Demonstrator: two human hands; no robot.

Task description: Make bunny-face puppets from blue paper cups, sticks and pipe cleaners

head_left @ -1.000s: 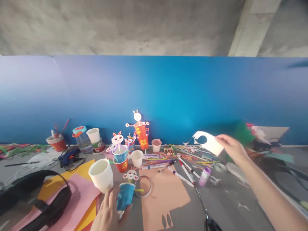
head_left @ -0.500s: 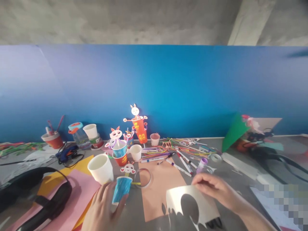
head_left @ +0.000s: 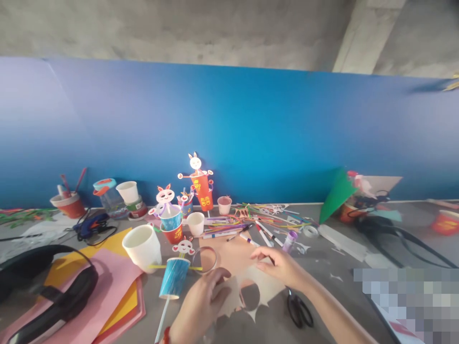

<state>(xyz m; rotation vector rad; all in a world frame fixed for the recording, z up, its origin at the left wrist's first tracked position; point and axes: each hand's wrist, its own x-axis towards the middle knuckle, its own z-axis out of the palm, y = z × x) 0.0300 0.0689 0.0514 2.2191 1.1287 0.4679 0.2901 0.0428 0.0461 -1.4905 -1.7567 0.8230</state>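
Observation:
In the head view a white sheet of paper with cut-out holes [head_left: 267, 282] is over the grey table in front of me. My right hand [head_left: 281, 267] pinches its upper edge with bent fingers. My left hand [head_left: 206, 303] curls its fingers around the sheet's left side, partly hiding it. Just left of that hand is a blue-coloured paper cup [head_left: 174, 278] with a white straw below it, yellow strips at its sides and a paper rabbit head [head_left: 184, 247] above. Black-handled scissors [head_left: 299, 309] lie right of the sheet, beneath my right forearm.
An orange paper sheet [head_left: 229, 253] lies beyond my hands. Markers [head_left: 263, 235] and a purple glue stick [head_left: 289, 241] are behind it. A large white cup [head_left: 142, 248], a tape roll [head_left: 206, 260] and decorated cups [head_left: 170, 224] stand left. Black headphones [head_left: 77, 291] rest on coloured paper.
My left hand has left the blue cup and moved right to the white sheet. The sheet, in my right hand, has shifted left, uncovering the scissors.

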